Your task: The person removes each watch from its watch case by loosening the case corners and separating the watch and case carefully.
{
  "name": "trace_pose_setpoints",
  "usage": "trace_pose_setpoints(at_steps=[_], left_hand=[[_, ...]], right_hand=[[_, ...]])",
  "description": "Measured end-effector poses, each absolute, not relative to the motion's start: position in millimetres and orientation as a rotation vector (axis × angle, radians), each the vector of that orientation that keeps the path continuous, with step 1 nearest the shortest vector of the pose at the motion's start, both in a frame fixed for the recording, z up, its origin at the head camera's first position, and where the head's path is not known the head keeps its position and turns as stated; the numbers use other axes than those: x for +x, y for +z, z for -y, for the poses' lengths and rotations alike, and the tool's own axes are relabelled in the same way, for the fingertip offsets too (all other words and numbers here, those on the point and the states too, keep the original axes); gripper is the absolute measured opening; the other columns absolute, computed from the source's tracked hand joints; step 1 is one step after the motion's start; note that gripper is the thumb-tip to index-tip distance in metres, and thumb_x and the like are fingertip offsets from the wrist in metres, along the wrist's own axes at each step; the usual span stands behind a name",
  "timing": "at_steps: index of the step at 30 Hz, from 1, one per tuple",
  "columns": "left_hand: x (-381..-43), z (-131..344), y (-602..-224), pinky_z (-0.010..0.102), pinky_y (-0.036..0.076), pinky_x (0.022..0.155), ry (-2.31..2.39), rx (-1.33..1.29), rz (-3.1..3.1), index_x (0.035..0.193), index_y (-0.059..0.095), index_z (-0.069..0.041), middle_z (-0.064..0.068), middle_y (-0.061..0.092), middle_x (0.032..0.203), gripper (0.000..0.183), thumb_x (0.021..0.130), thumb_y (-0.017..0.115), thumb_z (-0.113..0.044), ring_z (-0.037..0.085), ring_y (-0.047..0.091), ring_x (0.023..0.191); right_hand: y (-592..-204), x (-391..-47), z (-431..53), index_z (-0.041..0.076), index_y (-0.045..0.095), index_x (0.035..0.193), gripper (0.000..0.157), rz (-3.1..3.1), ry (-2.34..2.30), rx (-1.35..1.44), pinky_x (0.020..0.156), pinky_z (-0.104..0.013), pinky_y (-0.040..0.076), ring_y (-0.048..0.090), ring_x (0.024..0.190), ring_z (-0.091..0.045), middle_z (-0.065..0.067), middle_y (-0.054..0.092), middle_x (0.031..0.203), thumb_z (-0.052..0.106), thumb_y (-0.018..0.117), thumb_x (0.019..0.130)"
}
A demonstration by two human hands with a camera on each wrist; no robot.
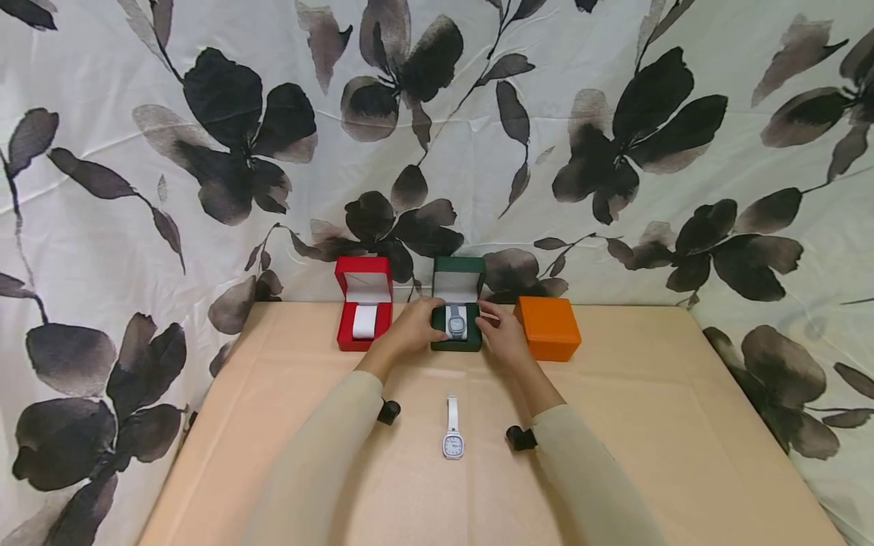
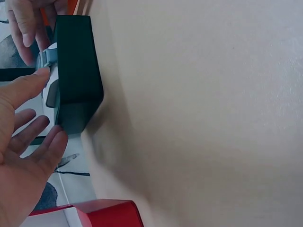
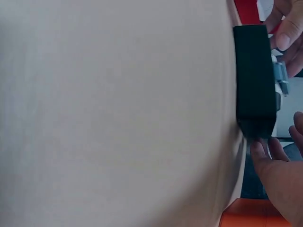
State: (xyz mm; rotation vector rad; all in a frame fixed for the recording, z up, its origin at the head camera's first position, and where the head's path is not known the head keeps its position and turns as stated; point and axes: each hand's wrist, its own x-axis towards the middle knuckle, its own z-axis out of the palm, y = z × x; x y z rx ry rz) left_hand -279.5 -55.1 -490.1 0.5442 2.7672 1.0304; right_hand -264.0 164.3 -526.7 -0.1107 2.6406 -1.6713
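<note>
The grey watch (image 1: 456,324) sat in the green box (image 1: 456,346), its length running front to back, between two hands with loosely extended fingers, gripping nothing: left hand (image 1: 411,327) nearer, right hand (image 1: 504,334) at the box's right side.

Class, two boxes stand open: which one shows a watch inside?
The green box, between the person's left hand and right hand: a watch sits in it. The red box, also open, shows just a bare white cushion.
</note>
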Motion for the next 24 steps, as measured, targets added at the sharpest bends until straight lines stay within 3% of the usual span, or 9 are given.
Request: trace_pose_setpoints(at_steps=[24], left_hand=[[-292,50,-494,0.047,0.046,0.114,0.835,0.593,-2.807,0.142,0.059,-0.005,0.014,0.054,0.145,0.067,0.084,0.085,-0.026,0.034,0.05,0.132]], right_hand=[[-537,-272,-164,0.008,0.059,0.144,0.042,-2.732,-1.496,-0.155,0.114,-0.047,0.047,0.06,0.132,-0.037,-0.02,0.056,0.147,0.012,0.063,0.103]])
